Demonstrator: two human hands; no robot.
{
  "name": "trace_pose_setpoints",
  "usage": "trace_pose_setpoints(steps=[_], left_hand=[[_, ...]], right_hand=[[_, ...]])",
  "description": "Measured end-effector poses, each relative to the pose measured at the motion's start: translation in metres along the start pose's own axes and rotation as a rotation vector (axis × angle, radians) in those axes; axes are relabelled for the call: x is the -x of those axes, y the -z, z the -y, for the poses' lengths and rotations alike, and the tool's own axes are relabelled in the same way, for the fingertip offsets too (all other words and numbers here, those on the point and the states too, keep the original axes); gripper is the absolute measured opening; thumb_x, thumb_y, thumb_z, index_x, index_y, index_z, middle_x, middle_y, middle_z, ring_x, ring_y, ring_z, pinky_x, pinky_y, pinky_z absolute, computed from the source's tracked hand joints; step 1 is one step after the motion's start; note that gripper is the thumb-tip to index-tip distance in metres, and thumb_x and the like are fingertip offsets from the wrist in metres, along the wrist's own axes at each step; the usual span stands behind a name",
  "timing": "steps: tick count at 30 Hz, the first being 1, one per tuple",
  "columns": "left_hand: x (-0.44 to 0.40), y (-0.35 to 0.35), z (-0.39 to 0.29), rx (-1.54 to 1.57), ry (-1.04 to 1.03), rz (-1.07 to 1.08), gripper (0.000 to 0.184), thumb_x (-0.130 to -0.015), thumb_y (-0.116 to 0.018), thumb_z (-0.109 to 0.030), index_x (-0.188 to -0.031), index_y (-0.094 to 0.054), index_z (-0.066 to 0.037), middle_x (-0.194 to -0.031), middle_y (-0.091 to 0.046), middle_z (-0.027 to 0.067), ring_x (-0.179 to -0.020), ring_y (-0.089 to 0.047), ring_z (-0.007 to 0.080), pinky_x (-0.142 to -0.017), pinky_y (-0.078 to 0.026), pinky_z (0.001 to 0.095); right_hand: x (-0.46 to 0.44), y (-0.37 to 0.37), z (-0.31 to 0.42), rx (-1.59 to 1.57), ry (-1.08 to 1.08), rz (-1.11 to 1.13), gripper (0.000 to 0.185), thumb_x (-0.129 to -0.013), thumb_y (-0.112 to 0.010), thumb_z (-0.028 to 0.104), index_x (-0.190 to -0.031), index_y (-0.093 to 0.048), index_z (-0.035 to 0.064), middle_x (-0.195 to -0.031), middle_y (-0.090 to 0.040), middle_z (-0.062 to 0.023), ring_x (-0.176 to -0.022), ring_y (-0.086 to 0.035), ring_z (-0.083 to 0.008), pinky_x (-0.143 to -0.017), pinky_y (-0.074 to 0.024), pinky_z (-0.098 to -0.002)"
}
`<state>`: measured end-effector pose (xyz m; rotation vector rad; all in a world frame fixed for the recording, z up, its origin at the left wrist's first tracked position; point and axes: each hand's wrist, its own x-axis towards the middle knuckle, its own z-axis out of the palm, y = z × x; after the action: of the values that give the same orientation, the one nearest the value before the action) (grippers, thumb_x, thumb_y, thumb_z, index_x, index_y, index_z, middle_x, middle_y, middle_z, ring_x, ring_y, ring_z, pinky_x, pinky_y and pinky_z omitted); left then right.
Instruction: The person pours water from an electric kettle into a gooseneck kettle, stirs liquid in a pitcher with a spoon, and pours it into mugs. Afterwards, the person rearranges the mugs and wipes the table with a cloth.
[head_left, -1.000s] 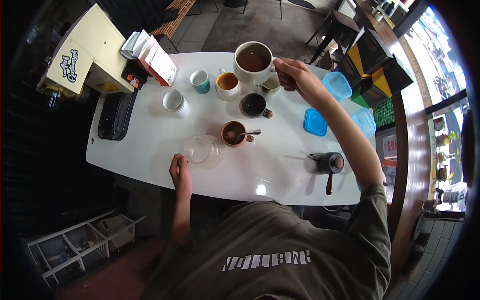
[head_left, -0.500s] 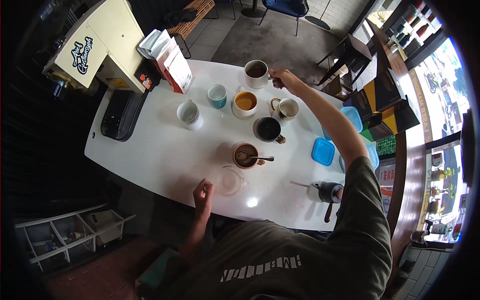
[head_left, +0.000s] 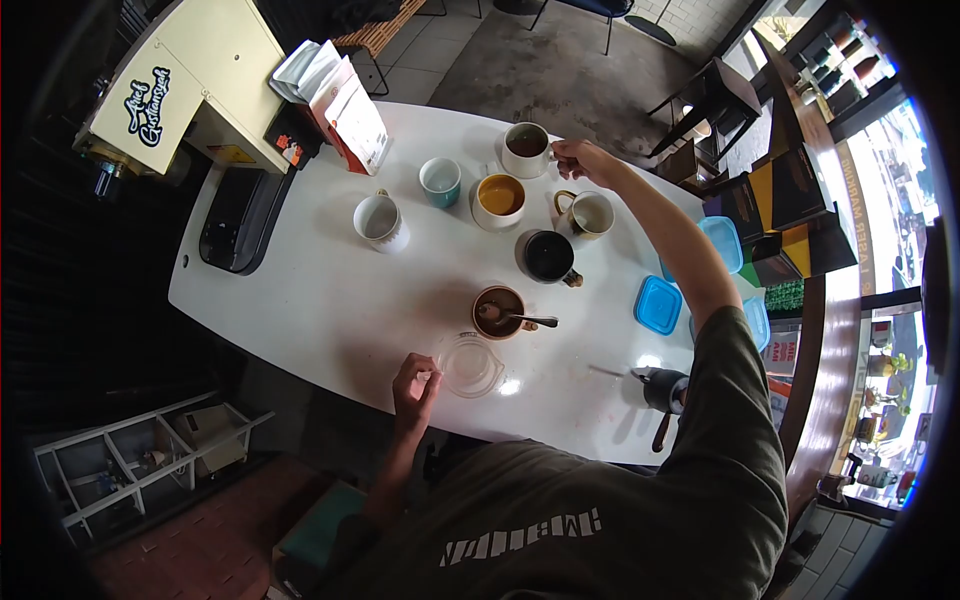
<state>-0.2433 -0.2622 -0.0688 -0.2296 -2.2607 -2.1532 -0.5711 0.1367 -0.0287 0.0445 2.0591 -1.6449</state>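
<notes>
My right hand grips the handle of a white mug with dark liquid, at the table's far edge. Closed round the handle of a clear glass jug is my left hand, near the front edge. Just beyond the jug, a brown cup has a spoon resting in it. Between my hands stand a black mug, a cream mug, a cup with orange inside, a teal cup and a white mug.
A dark pot with a wooden handle stands at the right front. Blue lids and clear containers lie near the right edge. At the left are a cream machine and a card holder.
The white mug in my right hand has come down from above the table to its far edge. The view has shifted, and my left hand stays at the jug.
</notes>
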Motion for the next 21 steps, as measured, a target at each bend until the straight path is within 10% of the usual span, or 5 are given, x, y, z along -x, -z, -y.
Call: trace_pose_setpoints(steps=[7,21], left_hand=[[-0.015,0.028,0.024,0.057,-0.021,-0.194,0.036,-0.096,-0.059,-0.028,-0.119,-0.047,-0.003,-0.116,-0.047,0.0087,-0.103,-0.048,0.0175,-0.094,-0.040,0.0327],[-0.155,0.077,-0.005,-0.397,-0.139,-0.295,0.066,-0.082,-0.079,-0.022,-0.133,-0.039,-0.006,-0.129,-0.046,0.0132,-0.115,-0.051,0.0255,-0.099,-0.043,0.0413]], right_hand=[[0.016,-0.002,0.011,0.158,-0.069,0.041,0.033,-0.101,-0.048,0.037,-0.085,-0.058,0.0105,-0.076,-0.055,0.0008,-0.069,-0.048,-0.0102,-0.064,-0.0382,-0.0276],[0.028,0.002,0.007,0.124,-0.034,-0.091,0.031,-0.097,-0.055,0.033,-0.114,-0.054,0.0063,-0.103,-0.059,-0.0039,-0.099,-0.056,-0.0146,-0.081,-0.0476,-0.0322]])
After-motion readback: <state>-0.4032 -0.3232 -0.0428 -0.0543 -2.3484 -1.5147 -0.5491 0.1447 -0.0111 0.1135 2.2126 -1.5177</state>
